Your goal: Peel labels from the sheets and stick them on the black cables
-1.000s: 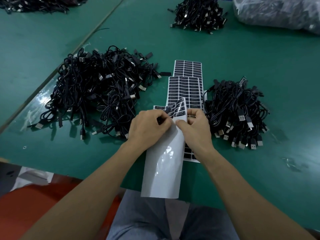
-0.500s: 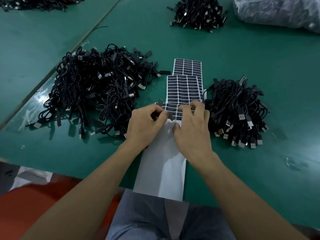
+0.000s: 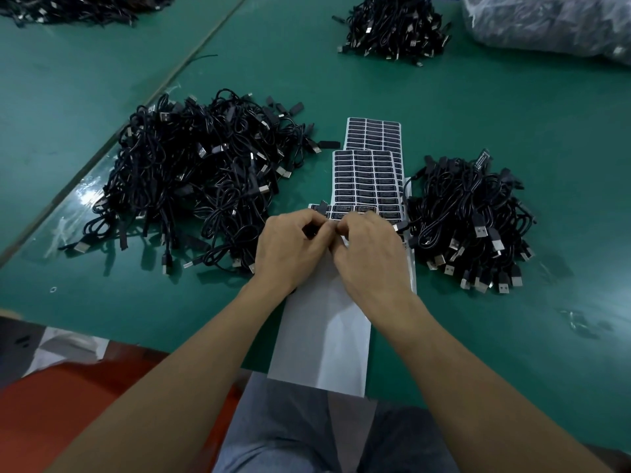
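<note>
A long white label sheet [image 3: 324, 336], mostly stripped, lies from the table edge up under my hands. A few black labels remain at its far end. My left hand [image 3: 293, 247] has curled fingers and pinches that far end; something small and black shows between its fingers. My right hand [image 3: 370, 257] meets it fingertip to fingertip and pinches a black label [image 3: 336, 217] at the sheet's top rows. Two full label sheets [image 3: 365, 179] lie just beyond. Piles of black cables sit at the left [image 3: 198, 179] and at the right [image 3: 467, 216].
The green table [image 3: 512, 107] carries another cable pile [image 3: 392, 25] at the far middle, one at the far left [image 3: 68, 8], and a plastic bag [image 3: 553, 22] at the far right. One loose black label [image 3: 329, 144] lies by the left pile. My lap sits below the table edge.
The white sheet, curled up off the table a second ago, now lies flat. Both hands have moved forward and closed together over its top rows.
</note>
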Tool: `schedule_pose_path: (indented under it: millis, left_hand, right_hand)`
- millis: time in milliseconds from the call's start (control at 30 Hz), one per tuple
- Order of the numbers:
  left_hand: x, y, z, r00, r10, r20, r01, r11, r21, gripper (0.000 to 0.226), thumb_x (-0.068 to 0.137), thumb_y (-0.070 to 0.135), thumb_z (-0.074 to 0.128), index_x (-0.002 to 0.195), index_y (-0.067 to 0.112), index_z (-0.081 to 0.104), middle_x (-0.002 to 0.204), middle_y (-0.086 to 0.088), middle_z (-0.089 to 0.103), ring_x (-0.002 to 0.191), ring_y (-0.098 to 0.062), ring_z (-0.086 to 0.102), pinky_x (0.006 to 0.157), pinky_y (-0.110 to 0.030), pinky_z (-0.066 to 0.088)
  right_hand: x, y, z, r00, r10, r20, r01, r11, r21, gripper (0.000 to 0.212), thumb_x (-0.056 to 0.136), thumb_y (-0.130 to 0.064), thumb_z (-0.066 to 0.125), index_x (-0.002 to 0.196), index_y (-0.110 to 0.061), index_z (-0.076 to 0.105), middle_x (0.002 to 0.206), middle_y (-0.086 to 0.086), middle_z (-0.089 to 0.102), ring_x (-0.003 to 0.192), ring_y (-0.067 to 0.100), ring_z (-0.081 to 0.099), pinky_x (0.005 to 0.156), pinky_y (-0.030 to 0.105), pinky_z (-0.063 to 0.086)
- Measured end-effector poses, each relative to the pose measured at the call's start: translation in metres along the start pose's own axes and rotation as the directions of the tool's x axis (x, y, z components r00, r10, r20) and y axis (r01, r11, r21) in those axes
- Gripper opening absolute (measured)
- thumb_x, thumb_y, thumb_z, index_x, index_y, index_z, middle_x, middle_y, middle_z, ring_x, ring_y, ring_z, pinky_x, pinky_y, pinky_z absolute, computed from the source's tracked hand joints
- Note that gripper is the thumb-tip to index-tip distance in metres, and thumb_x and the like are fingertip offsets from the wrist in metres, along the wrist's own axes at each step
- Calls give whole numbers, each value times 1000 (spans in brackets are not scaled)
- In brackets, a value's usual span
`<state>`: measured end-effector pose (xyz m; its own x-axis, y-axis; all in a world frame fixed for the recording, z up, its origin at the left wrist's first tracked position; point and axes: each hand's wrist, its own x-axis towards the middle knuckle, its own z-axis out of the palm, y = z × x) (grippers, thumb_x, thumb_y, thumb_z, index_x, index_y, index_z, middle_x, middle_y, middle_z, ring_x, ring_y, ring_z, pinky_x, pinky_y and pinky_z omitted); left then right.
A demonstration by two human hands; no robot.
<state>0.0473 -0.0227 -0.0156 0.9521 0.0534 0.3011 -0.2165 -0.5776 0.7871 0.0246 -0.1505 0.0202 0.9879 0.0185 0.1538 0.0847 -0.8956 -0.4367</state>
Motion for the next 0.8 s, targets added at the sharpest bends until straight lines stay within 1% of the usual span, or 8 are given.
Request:
schedule_pose_path:
  millis: [133, 233, 367, 500, 600, 700, 767, 800]
  left_hand:
    - [-1, 2, 0, 1000, -15, 3, 15, 1000, -3, 20, 87, 41, 64, 80, 27, 77, 66, 16, 69, 60, -5, 64, 56, -38, 55]
    - [-2, 6, -2, 999, -32, 1, 32, 999, 7, 20, 83, 43, 59, 73, 33, 74, 59, 23, 62, 57, -3, 60, 55, -34, 53]
    - [-2, 10, -4, 999, -35, 7, 35, 999, 35, 19, 83, 39, 61, 66, 45, 61, 56, 24, 59, 55, -4, 58, 54, -31, 50]
    - [-3, 10, -4, 999, -35, 22, 34, 999, 27, 19, 84, 38, 61, 70, 29, 72, 62, 14, 66, 58, -10, 61, 56, -36, 52]
    - [-4, 11, -5, 999, -23, 33, 23, 1000, 8, 22, 86, 39, 61, 77, 24, 75, 61, 18, 63, 58, -11, 62, 57, -39, 53]
    - [-4, 11, -6, 998, -23, 59, 24, 1000, -12, 27, 87, 39, 56, 81, 22, 76, 64, 15, 66, 61, -14, 65, 59, -43, 54]
    - [-4, 10, -6, 995, -37, 90, 41, 999, -35, 30, 87, 37, 51, 82, 21, 76, 68, 12, 69, 64, -18, 67, 62, -45, 55]
    - [-4, 10, -6, 994, -33, 106, 37, 999, -33, 29, 87, 34, 50, 85, 20, 76, 72, 12, 70, 67, -17, 68, 65, -45, 56]
  right_hand:
    - [-2, -2, -1, 999, -6, -43, 7, 999, 38, 16, 98, -24, 59, 104, -10, 64, 105, 8, 63, 100, 28, 57, 77, 36, 43]
    - [-2, -3, -2, 997, -14, -78, 20, 997, 70, 14, 97, -24, 61, 101, -11, 60, 104, 6, 62, 97, 27, 57, 72, 36, 45]
    - [0, -2, 1, 999, -21, -50, 22, 1000, 18, 17, 100, -23, 57, 107, -11, 65, 106, 7, 63, 103, 27, 56, 78, 36, 43]
    - [-1, 0, 2, 997, -45, -56, 44, 999, -12, 20, 101, -21, 54, 111, -11, 68, 106, 8, 64, 104, 27, 56, 78, 32, 39]
    - [-2, 2, 0, 997, -33, -75, 32, 999, -20, 20, 101, -22, 53, 108, -13, 70, 105, 5, 65, 104, 25, 55, 75, 31, 38]
    - [-1, 5, -3, 992, 42, -119, -29, 994, 110, 17, 98, -23, 55, 96, -16, 70, 99, 1, 67, 97, 22, 57, 74, 32, 41]
    - [-1, 9, -5, 986, 98, -136, -59, 963, 263, 14, 94, -21, 60, 88, -18, 71, 90, -3, 69, 87, 16, 60, 75, 29, 46]
    - [0, 11, -6, 981, 144, -131, -85, 923, 376, 12, 92, -20, 63, 84, -20, 72, 84, -6, 70, 82, 11, 62, 75, 25, 48]
